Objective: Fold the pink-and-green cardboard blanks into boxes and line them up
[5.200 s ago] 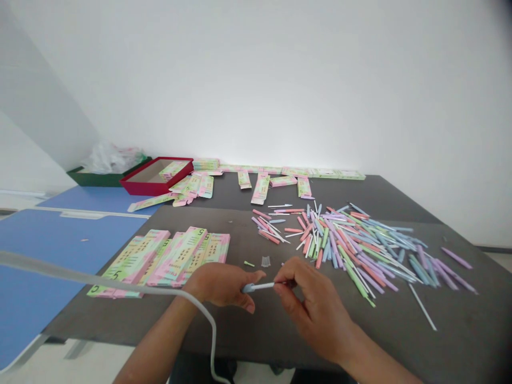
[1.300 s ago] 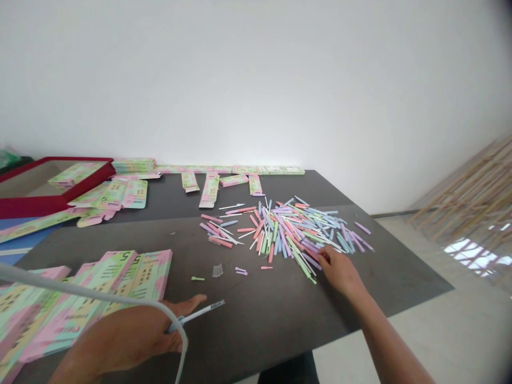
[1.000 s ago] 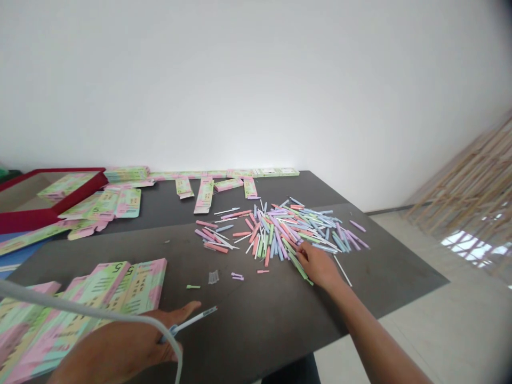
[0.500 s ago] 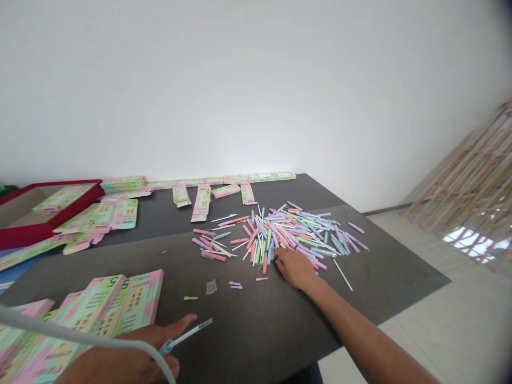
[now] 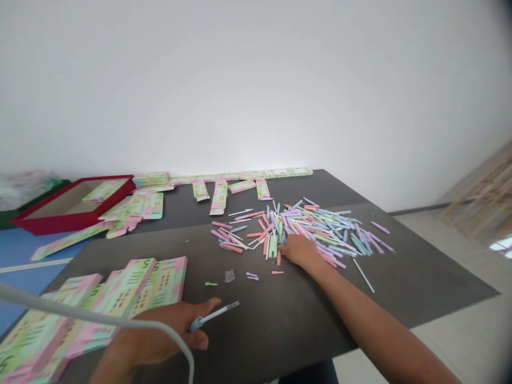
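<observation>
My left hand [image 5: 170, 328] is closed around a pen part with a pale blue grip, and its white refill [image 5: 220, 312] points up to the right. The thumb lies along one side. Over the near edge of a heap of pastel pen parts [image 5: 320, 226], my right hand [image 5: 302, 252] reaches with curled fingers. Its fingertips touch the heap beside blue and green barrels; whatever they pinch is hidden. Between the hands lie a green clip [image 5: 211, 284], two purple clips [image 5: 252, 276], a pink clip [image 5: 277, 272] and a small bunch of clear pieces [image 5: 229, 276].
Several printed pen boxes [image 5: 136, 288] lie by my left hand. Flattened and open boxes [image 5: 219, 197] are spread along the back. A red tray [image 5: 72, 218] stands back left. A white cable [image 5: 100, 319] crosses in front of my left hand. The dark table [image 5: 256, 330] meets a wall.
The view has turned left, so everything sits further right in the picture. My left hand still holds the pen part, and my right hand stays at the heap.
</observation>
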### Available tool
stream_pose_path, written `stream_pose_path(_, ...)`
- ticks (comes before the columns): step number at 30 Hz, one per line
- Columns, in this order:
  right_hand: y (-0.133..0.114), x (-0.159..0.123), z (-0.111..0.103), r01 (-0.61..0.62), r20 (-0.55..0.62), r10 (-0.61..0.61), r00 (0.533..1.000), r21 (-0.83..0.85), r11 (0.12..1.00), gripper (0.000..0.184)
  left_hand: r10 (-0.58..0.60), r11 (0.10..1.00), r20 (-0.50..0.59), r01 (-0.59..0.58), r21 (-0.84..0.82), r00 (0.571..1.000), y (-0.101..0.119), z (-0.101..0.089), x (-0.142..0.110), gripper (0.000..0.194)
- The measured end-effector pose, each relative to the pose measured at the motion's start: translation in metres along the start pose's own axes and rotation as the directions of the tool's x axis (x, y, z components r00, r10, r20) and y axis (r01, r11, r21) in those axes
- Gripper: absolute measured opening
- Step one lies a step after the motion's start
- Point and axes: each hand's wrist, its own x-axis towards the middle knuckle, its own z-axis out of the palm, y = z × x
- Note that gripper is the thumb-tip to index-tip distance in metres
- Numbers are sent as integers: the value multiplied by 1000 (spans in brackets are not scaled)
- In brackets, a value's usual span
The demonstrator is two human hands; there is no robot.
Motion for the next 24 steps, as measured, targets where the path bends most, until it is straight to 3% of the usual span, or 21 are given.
stream_pose_path(3, -1, 8, -2, -12, 19, 12, 1000, 13, 1000, 34, -31, 999, 55, 32, -20, 998, 11, -8, -3, 67)
stream_pose_path(11, 13, 18, -9, -10, -18, 11, 1000, 57, 998, 26, -101, 995, 47, 101, -14, 994, 12, -6, -4, 68)
stream_pose_path(14, 15, 5, -21, 29, -94, -21, 995, 88, 996, 24, -108, 994, 54, 108, 11, 993, 14, -6, -4, 69)
stream_pose_path(16, 11, -16, -28, 117, -150, -93, 984, 164, 979, 19, -105, 994, 56, 104, 23, 993, 15, -7, -3, 69)
stream_pose_path(17, 8, -31, -31, 247, -202, -184, 962, 359, 900, 15, -103, 995, 60, 102, 25, 993, 16, -7, -3, 69)
stream_pose_path(18, 3, -48, -33, 366, -238, -279, 930, 563, 741, 14, -103, 994, 66, 102, 24, 992, 17, -8, -3, 69)
stream_pose_path(20, -8, -83, -33, 463, -303, -403, 864, 794, 395, 15, -107, 994, 78, 105, 31, 991, 19, -9, -2, 69)
stream_pose_path(21, -13, -100, -31, 469, -326, -430, 842, 837, 283, 15, -107, 994, 81, 104, 40, 991, 20, -9, -2, 68)
stream_pose_path(24, -29, -134, -22, 416, -322, -441, 838, 900, 132, 13, -93, 994, 82, 88, 63, 992, 23, -10, -1, 66)
